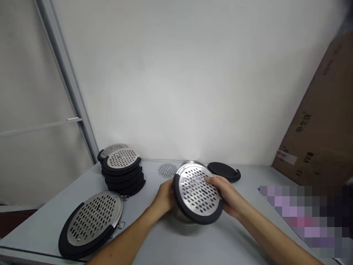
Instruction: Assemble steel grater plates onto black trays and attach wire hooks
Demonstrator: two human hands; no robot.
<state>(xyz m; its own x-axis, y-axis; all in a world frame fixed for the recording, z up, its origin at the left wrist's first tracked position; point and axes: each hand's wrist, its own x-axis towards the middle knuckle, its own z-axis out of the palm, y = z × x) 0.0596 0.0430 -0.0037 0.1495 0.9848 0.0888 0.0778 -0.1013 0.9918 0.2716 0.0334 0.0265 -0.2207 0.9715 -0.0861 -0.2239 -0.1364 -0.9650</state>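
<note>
In front of me, a round perforated metal disc (197,191) with a black rim around part of its edge is tilted towards the camera. My left hand (164,195) grips its left side, with the fingertips hidden behind the rim. On the right edge my right hand (227,195) is closed around it, a thumb or finger lying on the metal face. Behind the held disc shows the top of shiny round metal pieces (193,162), mostly hidden. A thin perforated plate (167,170) lies flat just to their left. Some black round rims (223,170) lie to the right.
At the back left stands a stack of black-rimmed perforated discs (122,178). More such discs (91,221) with small metal rings lie at the front left of the grey table (165,246). A cardboard sheet (317,121) leans at the right; a white wall is behind.
</note>
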